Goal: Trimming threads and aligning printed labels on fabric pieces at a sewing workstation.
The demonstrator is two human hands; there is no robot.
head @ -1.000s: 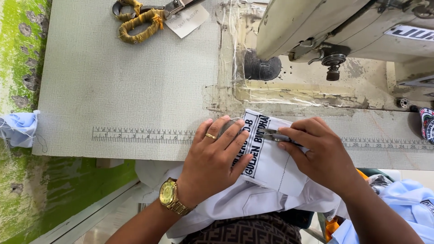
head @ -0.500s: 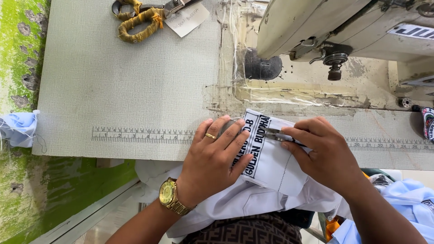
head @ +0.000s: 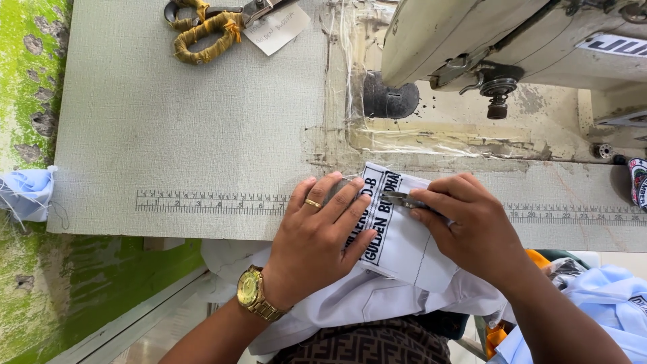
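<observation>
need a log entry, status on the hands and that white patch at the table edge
Left hand flat on white garment, pinning printed patch. Right hand pinches small metal snips at patch. Nothing in the way; sewing machine stands behind.

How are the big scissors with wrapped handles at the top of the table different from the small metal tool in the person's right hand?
The large scissors with yellow cord-wrapped handles lie untouched at the table's far edge; the small grey metal snips are pinched in the right hand over the white cloth with a black-lettered label. The scissors are much bigger and shown almost whole; the snips are mostly hidden, only the tip showing. Both are metal cutting tools.
</observation>
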